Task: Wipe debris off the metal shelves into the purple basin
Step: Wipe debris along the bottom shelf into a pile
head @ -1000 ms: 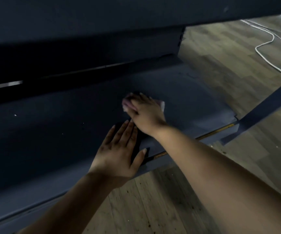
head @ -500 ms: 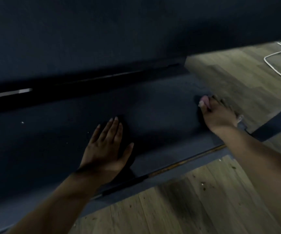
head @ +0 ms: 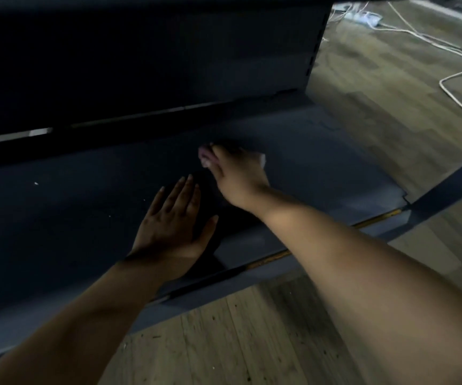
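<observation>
Fingers (head: 181, 191) flat mid-shelf (head: 57, 218), right hand (head: 238, 176) clutching cloth (head: 205, 157)

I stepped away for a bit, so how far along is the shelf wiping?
Done: cannot judge; the purple basin is out of view. In hand: the right hand presses a pinkish cloth on the dark metal shelf, while the left hand lies flat beside it. Left: pale specks remain on the shelf's left part.

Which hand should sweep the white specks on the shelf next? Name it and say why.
Right. The right hand already grips the cloth on the shelf; the left hand lies flat, holding nothing, nearer the specks.
</observation>
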A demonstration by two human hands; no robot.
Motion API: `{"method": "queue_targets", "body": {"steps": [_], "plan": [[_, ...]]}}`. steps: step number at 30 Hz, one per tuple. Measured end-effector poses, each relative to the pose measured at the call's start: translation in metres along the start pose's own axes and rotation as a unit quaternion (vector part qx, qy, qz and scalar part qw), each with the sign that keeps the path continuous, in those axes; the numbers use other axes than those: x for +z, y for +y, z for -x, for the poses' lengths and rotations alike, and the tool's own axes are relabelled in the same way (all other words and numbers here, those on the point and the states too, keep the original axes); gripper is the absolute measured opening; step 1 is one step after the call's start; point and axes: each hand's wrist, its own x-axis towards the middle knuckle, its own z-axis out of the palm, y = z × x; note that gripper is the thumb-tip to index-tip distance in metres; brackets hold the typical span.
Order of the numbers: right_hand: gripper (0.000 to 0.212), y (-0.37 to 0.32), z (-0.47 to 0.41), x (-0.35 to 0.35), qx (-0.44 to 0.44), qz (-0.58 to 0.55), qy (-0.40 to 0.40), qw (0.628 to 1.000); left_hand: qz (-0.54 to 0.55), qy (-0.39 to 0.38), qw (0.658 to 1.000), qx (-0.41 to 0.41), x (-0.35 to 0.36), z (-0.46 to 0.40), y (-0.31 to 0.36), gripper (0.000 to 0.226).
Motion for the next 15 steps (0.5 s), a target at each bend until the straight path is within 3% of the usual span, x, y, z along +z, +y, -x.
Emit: {"method": "queue_targets", "body": {"steps": [2,5,8,15], "plan": [[0.031,0.024,0.011,-0.014,0.015,0.045,0.052,0.998,-0.005,-0.001,1.000,0.000,0.000,0.000,0.000,0.102],[0.041,0.071,0.029,-0.041,0.145,0.113,0.130,0.974,-0.015,-0.012,1.000,-0.012,-0.002,0.001,0.002,0.103],[0.050,0.108,0.038,-0.063,0.319,0.105,0.023,0.942,-0.021,-0.016,1.000,-0.011,-0.001,0.000,0.002,0.103],[0.055,0.119,-0.014,-0.052,0.302,0.067,-0.087,0.947,-0.009,-0.014,1.000,-0.007,-0.003,0.002,0.002,0.101]]}}
